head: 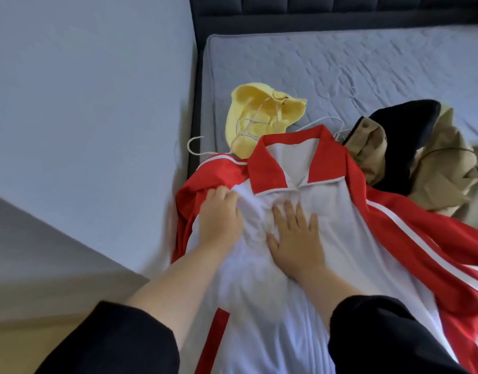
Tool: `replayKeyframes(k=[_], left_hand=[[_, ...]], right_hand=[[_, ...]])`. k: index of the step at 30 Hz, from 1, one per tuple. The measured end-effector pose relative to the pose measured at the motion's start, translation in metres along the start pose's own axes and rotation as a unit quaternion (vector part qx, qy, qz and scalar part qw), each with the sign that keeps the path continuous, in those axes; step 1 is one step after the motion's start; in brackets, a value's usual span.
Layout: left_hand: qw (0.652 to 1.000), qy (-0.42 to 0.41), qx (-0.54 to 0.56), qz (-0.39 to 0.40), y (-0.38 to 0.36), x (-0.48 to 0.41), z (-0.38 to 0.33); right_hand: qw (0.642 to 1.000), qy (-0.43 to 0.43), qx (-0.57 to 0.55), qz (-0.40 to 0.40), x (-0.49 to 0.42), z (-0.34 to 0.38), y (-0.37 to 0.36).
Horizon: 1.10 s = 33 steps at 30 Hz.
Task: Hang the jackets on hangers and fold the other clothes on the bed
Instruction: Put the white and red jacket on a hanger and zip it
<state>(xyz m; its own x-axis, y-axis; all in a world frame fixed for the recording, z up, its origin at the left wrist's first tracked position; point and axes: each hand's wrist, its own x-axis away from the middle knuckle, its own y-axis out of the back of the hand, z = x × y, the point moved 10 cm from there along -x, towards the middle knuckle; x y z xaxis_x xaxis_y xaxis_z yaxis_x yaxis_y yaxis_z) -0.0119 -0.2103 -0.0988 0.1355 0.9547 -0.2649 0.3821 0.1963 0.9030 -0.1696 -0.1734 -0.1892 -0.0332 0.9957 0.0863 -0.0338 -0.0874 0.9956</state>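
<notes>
My left grip [219,217] is curled, bunching white cloth at the chest of the jacket [340,238]. My right grip [297,238] lies flat just beside it, fingers spread, pressing the front. The jacket lies front-up in mid-frame on the bed [340,71], with a white body, red collar and white-striped red sleeves. Its sleeve at frame left reaches the mattress edge. Above the collar lie a yellow garment [259,114] and white hangers [188,146]. A khaki and dark heap [442,168] crowds the right, and grey quilted mattress stretches across the upper right.
</notes>
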Motion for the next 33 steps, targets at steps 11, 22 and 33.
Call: replayKeyframes(k=[11,22,33], left_hand=[[0.962,0.257,-0.005,0.094,-0.026,-0.067,0.079],[0.932,-0.362,-0.003,0.014,-0.004,0.03,-0.063],[0.967,0.083,0.226,0.08,-0.031,0.019,0.013]], right_hand=[[1.0,0.001,-0.009,0.0,-0.004,-0.001,-0.009],[0.955,0.028,-0.099,-0.279,0.007,0.009,0.131],[0.991,0.107,0.038,-0.074,-0.03,0.018,0.083]])
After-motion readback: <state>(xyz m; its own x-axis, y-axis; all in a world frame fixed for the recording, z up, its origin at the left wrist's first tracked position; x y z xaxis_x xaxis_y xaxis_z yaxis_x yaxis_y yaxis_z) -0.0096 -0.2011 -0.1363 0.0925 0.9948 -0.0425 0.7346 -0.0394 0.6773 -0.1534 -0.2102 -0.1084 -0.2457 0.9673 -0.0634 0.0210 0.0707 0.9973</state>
